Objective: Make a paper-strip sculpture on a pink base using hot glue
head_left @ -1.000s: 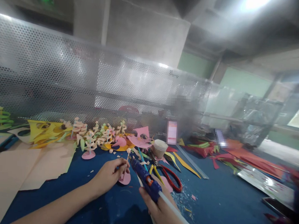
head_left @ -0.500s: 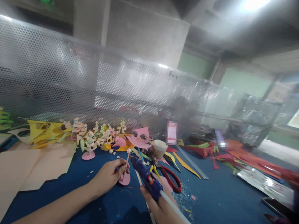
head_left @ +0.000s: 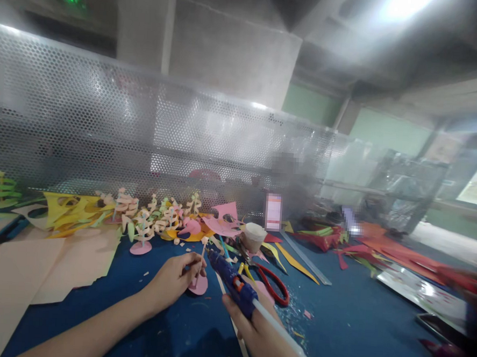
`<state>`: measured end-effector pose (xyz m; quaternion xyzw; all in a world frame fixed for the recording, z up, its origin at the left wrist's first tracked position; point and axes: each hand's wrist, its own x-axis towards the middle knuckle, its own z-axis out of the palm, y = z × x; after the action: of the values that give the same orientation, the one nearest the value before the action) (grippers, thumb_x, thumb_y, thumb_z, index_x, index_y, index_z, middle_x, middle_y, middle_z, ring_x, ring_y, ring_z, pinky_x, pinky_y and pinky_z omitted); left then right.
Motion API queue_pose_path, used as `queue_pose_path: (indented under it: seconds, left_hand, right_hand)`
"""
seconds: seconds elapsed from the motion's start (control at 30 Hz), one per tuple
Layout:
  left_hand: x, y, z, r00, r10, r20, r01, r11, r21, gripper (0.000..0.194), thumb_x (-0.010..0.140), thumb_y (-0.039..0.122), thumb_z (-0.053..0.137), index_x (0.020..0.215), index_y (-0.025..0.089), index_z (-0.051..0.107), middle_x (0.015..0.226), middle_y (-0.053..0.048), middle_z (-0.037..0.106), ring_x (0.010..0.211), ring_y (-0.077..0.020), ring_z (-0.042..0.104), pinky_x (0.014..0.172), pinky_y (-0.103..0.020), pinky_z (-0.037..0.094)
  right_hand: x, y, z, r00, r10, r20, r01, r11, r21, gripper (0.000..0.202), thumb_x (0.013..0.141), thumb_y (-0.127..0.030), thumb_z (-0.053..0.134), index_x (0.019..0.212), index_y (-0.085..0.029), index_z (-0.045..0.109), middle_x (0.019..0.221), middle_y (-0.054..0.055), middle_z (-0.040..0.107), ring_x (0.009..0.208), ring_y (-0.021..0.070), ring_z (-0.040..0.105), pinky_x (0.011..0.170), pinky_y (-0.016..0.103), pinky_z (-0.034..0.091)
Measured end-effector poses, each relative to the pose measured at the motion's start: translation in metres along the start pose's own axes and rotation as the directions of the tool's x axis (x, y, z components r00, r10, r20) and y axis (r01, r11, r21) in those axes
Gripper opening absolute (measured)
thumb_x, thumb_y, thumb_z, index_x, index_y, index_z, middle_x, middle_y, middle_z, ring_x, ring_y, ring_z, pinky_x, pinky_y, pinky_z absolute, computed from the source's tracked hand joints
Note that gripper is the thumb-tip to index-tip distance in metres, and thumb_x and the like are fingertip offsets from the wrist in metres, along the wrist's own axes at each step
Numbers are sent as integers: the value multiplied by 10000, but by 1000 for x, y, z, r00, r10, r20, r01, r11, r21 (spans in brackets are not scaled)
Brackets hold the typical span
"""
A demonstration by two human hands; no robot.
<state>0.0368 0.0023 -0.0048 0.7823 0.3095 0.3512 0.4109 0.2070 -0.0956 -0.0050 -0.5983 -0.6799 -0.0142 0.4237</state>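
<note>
My left hand (head_left: 181, 276) pinches a thin pale stick (head_left: 199, 266) that stands upright on a round pink paper base (head_left: 199, 286). A small pale piece sits at the stick's top. In my right hand (head_left: 249, 322) is a blue glue gun (head_left: 234, 283), its nozzle close to the upper part of the stick; whether they touch I cannot tell. A white glue stick (head_left: 277, 332) runs out of the gun's rear. Behind the gun lie red-handled scissors (head_left: 274, 286), beside another pink paper disc (head_left: 264, 292) that the gun partly covers.
Finished-looking spiral paper trees (head_left: 142, 232) crowd the back left beside yellow paper scraps (head_left: 75, 206). Peach paper sheets (head_left: 35, 263) cover the left. A white cup (head_left: 254, 236) stands behind the scissors. Red paper (head_left: 399, 250), a phone (head_left: 439, 328) and a clear ruler (head_left: 306, 258) lie rightward.
Both hands keep nearly the same pose; the glue gun has shifted very slightly left. At the far right edge, a blurred dark shape and something reddish have moved a little.
</note>
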Motion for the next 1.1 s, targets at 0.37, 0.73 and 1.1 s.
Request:
queue_pose_path:
  seconds: [0.37,0.73,1.1]
  left_hand:
    - [0,3,0,1000,9,-13,-9,1000,27,301,830,377,367,773,158,566,716,-19,589,589,-129,541,569,-227,447]
    - [1,-3,0,1000,12,-9,-11,1000,24,269,833,353,370,811,168,564,770,-30,615,601,-133,562,585,-227,466]
    - [1,2,-2,998,6,-59,0,994,107,256,813,358,397,793,179,579,756,-24,646,593,-138,563,568,-224,456]
  right_hand:
    - [5,-11,-4,997,27,75,-29,999,18,359,804,-474,414,978,-203,574,902,65,649,819,211,619,769,307,482]
    - [-6,6,-12,934,310,175,-353,873,336,406,742,-557,442,727,-178,586,571,0,571,437,135,534,389,234,458]
    - [8,65,-90,572,789,225,-697,322,641,259,574,-306,732,722,-143,596,666,49,672,668,157,640,551,190,498]
